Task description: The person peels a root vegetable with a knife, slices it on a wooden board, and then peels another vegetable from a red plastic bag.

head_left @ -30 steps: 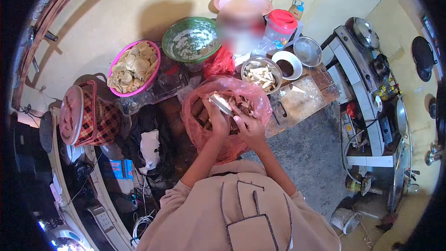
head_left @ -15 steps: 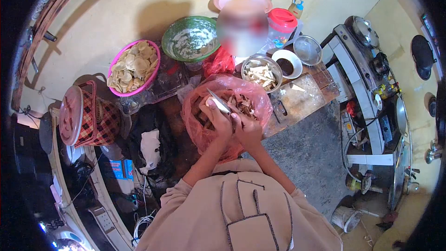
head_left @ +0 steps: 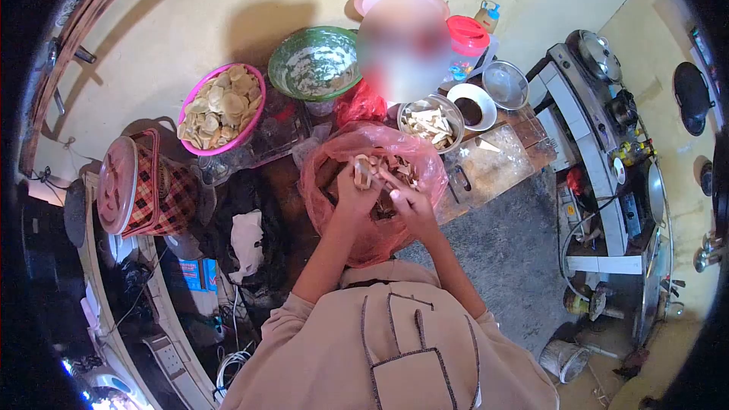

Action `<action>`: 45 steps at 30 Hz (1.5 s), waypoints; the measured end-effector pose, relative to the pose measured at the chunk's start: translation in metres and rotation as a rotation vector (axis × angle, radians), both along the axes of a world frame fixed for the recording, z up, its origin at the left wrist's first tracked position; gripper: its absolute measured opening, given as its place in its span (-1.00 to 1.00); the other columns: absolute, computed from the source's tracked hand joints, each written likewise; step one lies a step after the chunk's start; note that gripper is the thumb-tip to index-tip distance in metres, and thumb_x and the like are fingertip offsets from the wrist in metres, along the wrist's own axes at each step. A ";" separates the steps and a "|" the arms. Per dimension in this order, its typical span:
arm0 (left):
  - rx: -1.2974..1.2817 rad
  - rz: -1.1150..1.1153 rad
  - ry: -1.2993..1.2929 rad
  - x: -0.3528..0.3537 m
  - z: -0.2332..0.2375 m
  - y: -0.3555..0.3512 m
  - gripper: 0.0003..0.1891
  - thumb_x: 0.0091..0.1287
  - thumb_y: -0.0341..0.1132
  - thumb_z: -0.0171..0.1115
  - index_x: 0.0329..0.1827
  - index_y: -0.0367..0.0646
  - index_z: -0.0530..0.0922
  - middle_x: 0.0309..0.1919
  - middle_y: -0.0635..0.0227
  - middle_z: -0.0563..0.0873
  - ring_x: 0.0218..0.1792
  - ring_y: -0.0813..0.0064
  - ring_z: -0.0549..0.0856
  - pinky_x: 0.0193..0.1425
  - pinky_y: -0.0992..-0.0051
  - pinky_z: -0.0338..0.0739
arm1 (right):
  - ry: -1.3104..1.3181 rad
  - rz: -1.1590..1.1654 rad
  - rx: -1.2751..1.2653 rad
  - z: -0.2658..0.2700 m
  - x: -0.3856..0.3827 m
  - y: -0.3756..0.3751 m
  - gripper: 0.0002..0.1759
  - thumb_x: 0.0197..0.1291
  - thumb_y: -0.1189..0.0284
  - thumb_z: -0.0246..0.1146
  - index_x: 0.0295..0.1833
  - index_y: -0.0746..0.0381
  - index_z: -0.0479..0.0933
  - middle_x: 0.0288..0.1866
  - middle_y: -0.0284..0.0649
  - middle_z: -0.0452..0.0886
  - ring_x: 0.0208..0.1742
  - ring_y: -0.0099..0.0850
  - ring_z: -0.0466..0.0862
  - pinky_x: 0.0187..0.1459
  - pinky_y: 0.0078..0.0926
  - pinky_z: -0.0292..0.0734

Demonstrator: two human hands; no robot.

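Both hands are over a pink plastic bag (head_left: pixel 319 224) that lies open with brown peelings (head_left: pixel 395 167) inside. My left hand (head_left: pixel 357 191) is closed around a pale piece (head_left: pixel 364 171) at the bag's middle. Just right of it, my right hand (head_left: pixel 411 203) is closed, its fingers reaching toward that piece; what it grips is blurred and cannot be made out. Behind the bag stands a metal bowl (head_left: pixel 458 134) of pale cut pieces. A cutting board (head_left: pixel 497 167) at the right carries one pale wedge (head_left: pixel 487 145).
A pink basket (head_left: pixel 260 110) of pale slices and a green basin (head_left: pixel 277 68) with white powder stand behind left. Behind right are a white bowl (head_left: pixel 488 118) of dark liquid, a metal sieve (head_left: pixel 504 83) and a red-lidded container (head_left: pixel 468 34). A stove (head_left: pixel 573 80) is farther right.
My left hand has turned more upright and shifted slightly, with the pale piece. My right hand has moved a little right. The knife blade seen before no longer shows clearly.
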State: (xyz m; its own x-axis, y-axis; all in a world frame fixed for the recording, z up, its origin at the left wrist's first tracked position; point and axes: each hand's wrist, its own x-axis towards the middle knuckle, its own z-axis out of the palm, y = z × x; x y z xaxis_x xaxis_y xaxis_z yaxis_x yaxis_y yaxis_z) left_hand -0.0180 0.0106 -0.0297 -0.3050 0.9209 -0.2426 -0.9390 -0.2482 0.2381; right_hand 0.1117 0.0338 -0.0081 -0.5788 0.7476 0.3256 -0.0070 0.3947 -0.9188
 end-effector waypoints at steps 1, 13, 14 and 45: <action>0.096 -0.097 -0.116 -0.003 -0.003 0.000 -0.75 0.32 -0.22 -0.16 -0.25 -0.24 0.38 -0.36 0.28 0.44 -0.37 0.45 0.48 -0.27 0.49 0.45 | -0.039 -0.029 0.172 0.008 0.000 -0.002 -0.65 0.20 0.19 0.07 -0.07 0.23 0.49 -0.34 -0.28 0.63 -0.44 -0.48 0.56 -0.40 -0.51 0.45; 0.079 -0.296 -0.063 -0.002 0.006 -0.003 -0.70 0.32 -0.33 -0.25 -0.11 -0.31 0.44 -0.26 0.12 0.60 -0.21 0.27 0.61 -0.06 0.37 0.51 | -0.383 0.035 0.556 0.046 0.013 0.005 -0.52 0.01 0.24 0.22 0.13 -0.04 0.43 -0.30 -0.23 0.62 -0.42 -0.28 0.61 -0.40 -0.39 0.49; 0.124 -0.327 -0.041 -0.003 0.005 -0.003 -0.69 0.32 -0.32 -0.25 -0.11 -0.31 0.44 -0.26 0.13 0.60 -0.22 0.26 0.61 -0.06 0.36 0.51 | -0.388 0.045 0.556 0.046 0.013 0.006 -0.51 0.00 0.24 0.22 0.13 -0.05 0.43 -0.31 -0.23 0.62 -0.42 -0.28 0.61 -0.40 -0.39 0.49; 0.092 -0.295 -0.045 0.013 0.009 -0.009 -0.77 0.25 -0.23 -0.06 -0.24 -0.15 0.53 -0.38 0.29 0.63 -0.30 0.37 0.61 -0.12 0.36 0.50 | -0.272 0.025 0.429 0.039 0.018 0.009 -0.61 0.20 0.19 0.03 0.08 0.10 0.47 -0.22 -0.11 0.61 -0.36 -0.22 0.63 -0.30 -0.43 0.50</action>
State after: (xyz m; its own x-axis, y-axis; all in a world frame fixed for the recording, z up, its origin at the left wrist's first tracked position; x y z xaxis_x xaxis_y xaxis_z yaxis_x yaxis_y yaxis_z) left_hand -0.0047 0.0018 -0.0205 -0.0127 0.9869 -0.1609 -0.9827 0.0174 0.1842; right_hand 0.1293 0.0423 0.0306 -0.7014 0.5645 0.4353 0.1956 0.7396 -0.6440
